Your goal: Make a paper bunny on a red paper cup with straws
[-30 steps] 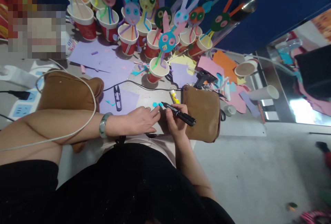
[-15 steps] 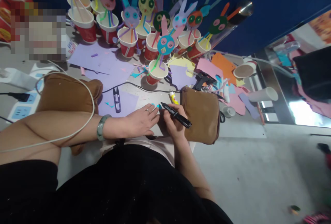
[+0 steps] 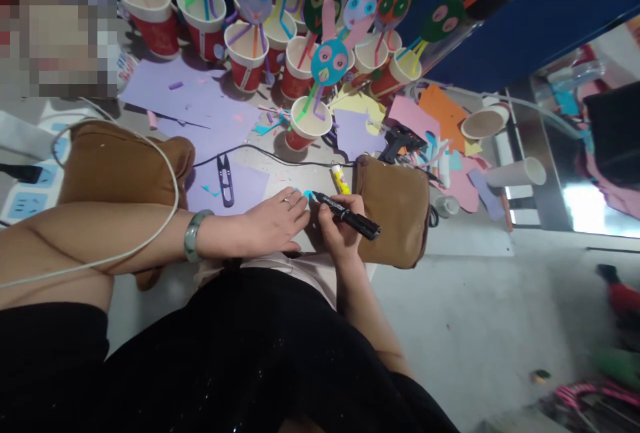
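Observation:
My right hand point(image 3: 343, 223) is closed around a black marker point(image 3: 353, 218), whose tip points left at a small blue paper piece point(image 3: 308, 194). Flat on the table beside that piece lies my left hand point(image 3: 275, 219), palm down with fingers extended, its fingertips by the blue paper. A yellow glue stick point(image 3: 341, 179) stands just beyond the marker. Black thread snips point(image 3: 225, 181) rest on purple paper point(image 3: 245, 183) left of my hands. Whether my left fingertips press on the blue piece is hard to tell.
Red and white paper cups point(image 3: 309, 125) with paper animal heads on straws stand at the back. Brown cushions point(image 3: 393, 213) lie on both sides. A black glue gun point(image 3: 400, 143), paper scraps and a white cable point(image 3: 173, 219) are around; a power strip point(image 3: 30, 199) sits far left.
The view has shifted, so the cups sit higher in the picture. The marker tip has moved slightly relative to the blue piece, more of which now shows. My left hand stays flat.

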`<state>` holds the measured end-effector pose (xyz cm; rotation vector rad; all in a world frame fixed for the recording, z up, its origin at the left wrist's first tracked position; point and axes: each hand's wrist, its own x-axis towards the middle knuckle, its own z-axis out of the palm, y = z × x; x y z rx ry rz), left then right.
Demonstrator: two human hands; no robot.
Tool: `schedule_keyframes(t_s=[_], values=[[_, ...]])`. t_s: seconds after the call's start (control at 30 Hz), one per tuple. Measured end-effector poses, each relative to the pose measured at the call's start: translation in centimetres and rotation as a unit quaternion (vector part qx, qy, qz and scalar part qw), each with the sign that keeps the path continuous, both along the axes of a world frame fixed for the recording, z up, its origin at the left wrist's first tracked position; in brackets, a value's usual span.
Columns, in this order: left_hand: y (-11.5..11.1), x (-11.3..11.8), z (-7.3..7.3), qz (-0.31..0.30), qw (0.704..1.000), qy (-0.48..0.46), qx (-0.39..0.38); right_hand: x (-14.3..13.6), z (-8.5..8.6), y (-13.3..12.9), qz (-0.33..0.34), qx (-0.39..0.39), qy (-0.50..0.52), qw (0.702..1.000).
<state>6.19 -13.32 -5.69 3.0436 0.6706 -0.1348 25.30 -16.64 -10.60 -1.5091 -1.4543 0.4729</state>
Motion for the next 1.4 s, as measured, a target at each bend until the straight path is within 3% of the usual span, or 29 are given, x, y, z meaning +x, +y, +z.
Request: schedule_keyframes(t_s=[0.5, 1.4], values=[[0.11, 0.16, 0.63, 0.017, 0.998, 0.009, -0.054, -0.45, 0.35, 0.41, 0.012, -0.011, 0.020, 1.000], [0.21, 0.20, 0.58, 0.030, 0.998, -0.007, -0.058, -0.25, -0.29, 0.49, 0.027, -0.028, 0.031, 0.999]])
